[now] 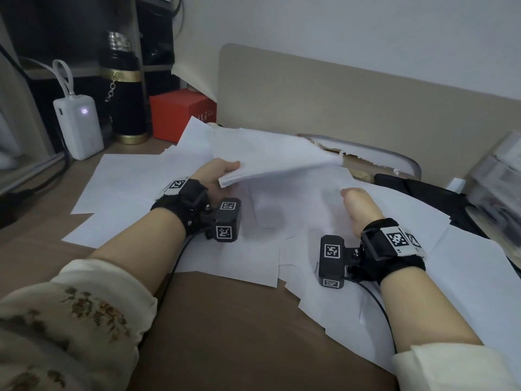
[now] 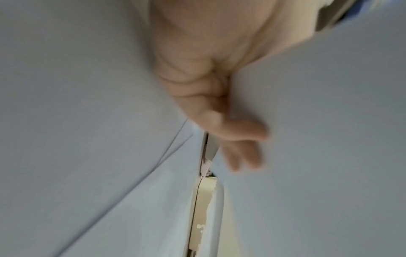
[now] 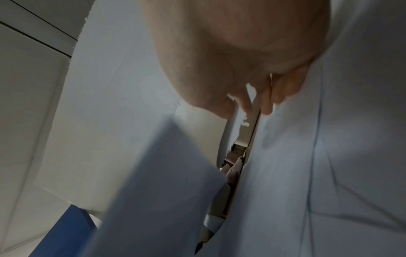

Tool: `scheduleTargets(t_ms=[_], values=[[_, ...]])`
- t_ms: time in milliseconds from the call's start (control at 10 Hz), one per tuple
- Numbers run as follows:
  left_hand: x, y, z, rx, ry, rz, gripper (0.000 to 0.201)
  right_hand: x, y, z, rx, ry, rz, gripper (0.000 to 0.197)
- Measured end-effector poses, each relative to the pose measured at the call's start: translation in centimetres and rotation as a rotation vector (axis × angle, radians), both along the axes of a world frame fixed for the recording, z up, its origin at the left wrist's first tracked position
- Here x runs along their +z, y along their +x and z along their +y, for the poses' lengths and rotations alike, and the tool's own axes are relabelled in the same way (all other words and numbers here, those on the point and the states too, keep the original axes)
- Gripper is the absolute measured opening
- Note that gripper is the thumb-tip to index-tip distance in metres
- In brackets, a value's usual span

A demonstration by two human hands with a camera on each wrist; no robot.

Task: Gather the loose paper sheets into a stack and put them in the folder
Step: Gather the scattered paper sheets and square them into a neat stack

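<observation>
Many white paper sheets [image 1: 127, 176] lie scattered and overlapping on the brown table [image 1: 225, 334]. My left hand [image 1: 222, 173] grips the near left corner of a thick stack of sheets [image 1: 276, 156] and holds it tilted above the pile. In the left wrist view its fingers [image 2: 241, 132] lie under the stack [image 2: 329, 121]. My right hand [image 1: 358, 204] rests on the pile to the right, fingers tucked under the edge of a loose sheet [image 1: 327, 184], thumb free. The right wrist view shows those fingers [image 3: 265, 102] fairly straight against the paper. I cannot pick out the folder.
At the back left stand a white power bank [image 1: 77, 125], a black and gold flask [image 1: 124, 88] and a red box [image 1: 180, 114]. A beige board [image 1: 338, 94] rises behind the pile. Dark objects [image 1: 423, 193] crowd the right side. Bare table lies near me.
</observation>
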State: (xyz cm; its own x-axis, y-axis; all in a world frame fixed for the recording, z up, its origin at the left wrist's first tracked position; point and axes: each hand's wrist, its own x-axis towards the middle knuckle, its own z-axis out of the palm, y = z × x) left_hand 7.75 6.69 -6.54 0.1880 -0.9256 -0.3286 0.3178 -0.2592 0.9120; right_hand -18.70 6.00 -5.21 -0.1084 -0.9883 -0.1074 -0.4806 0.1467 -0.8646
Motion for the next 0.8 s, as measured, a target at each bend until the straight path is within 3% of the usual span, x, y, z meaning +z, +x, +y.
scheduleTargets(t_ms=[100, 200, 300, 600, 700, 800], values=[[0.0, 0.4, -0.2, 0.091, -0.08, 0.201, 0.014, -1.7, -1.1, -2.9, -0.096, 0.013, 0.018, 0.01], [0.0, 0.5, 0.3, 0.067, -0.077, 0.259, 0.01, -2.7, -2.4, -4.2, -0.13, 0.056, 0.057, 0.047], [0.2, 0.3, 0.5, 0.041, -0.083, 0.273, 0.008, -1.7, -1.3, -2.0, -0.117, 0.069, 0.038, 0.064], [0.5, -0.4, 1.1, 0.014, -0.099, 0.348, 0.01, -0.5, 0.0, -0.3, -0.091, -0.009, -0.083, 0.036], [0.6, -0.8, 1.2, -0.022, -0.093, 0.334, 0.01, -0.6, 0.0, -0.4, -0.087, -0.011, -0.088, 0.016], [0.5, -1.3, 1.1, -0.065, -0.073, 0.29, 0.016, -0.6, 0.1, -0.4, -0.059, 0.004, -0.125, 0.012]])
